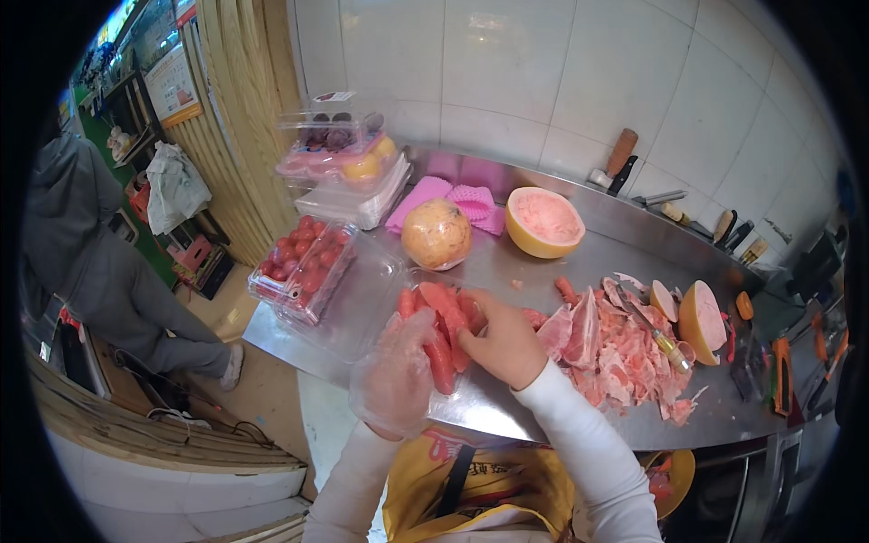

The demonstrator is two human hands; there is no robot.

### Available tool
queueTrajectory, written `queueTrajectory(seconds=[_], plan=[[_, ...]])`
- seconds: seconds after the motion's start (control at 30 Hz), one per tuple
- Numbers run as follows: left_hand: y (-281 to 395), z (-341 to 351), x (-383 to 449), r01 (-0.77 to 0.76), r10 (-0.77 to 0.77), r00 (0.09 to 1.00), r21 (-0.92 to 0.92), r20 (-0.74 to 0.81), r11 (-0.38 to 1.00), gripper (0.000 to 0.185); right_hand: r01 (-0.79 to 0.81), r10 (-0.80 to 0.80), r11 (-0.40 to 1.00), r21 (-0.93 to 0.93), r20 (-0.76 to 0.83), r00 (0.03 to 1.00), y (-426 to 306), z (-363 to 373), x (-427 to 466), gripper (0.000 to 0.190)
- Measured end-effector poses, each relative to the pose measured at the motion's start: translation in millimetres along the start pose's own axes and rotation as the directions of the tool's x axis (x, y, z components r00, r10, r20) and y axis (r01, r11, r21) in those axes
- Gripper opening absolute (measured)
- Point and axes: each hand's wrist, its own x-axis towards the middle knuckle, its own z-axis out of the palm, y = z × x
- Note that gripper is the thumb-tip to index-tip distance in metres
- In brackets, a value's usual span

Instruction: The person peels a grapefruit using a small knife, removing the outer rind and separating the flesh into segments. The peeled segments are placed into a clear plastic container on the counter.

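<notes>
Peeled red pomelo segments [441, 322] are bunched between my two hands, at a clear plastic box whose rim shows only in part. My left hand [397, 373], in a clear plastic glove, rests its fingers against the left side of the segments. My bare right hand [506, 339] pinches a segment from the right with thumb and fingers. Behind them sits a whole pomelo [436, 234] in clear wrap. An open clear plastic container [360, 298] lies to the left. Right of my right hand is a heap of pomelo membrane and peel scraps [618, 360].
A knife [669, 349] lies on the scraps. Halved pomelo rinds [545, 222] stand behind and to the right. Boxed cherry tomatoes [303, 265], stacked fruit boxes [339, 149] and pink foam netting [441, 197] line the back left. Knives [621, 163] hang along the wall. A person [115, 258] stands left.
</notes>
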Motion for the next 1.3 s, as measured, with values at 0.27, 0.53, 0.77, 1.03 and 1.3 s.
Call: queueTrajectory(seconds=[0.27,0.53,0.77,1.03,1.3], plan=[[3,-3,29,0.12,-0.118,0.992,-0.061,0.042,0.991,0.051,0.099,-0.102,0.977,-0.191,-0.004,0.995,0,4,13,0.042],[-25,20,32,0.163,-0.141,0.986,-0.396,0.084,0.904,0.071,0.239,-0.241,0.967,-0.086,-0.012,0.97,8,13,9,0.037],[-14,11,40,0.052,-0.061,0.992,0.09,0.11,0.995,0.065,0.094,-0.109,0.991,-0.094,-0.158,0.981,-19,13,-32,0.051],[72,9,49,-0.181,0.175,0.983,0.247,0.047,0.952,0.046,0.256,-0.31,0.911,-0.323,-0.128,0.942,8,-46,-59,0.046],[55,93,42,-0.3,0.22,0.933,0.276,0.284,0.913,0.029,0.28,-0.328,0.688,-0.669,0.057,0.943,54,-79,-108,0.029]])
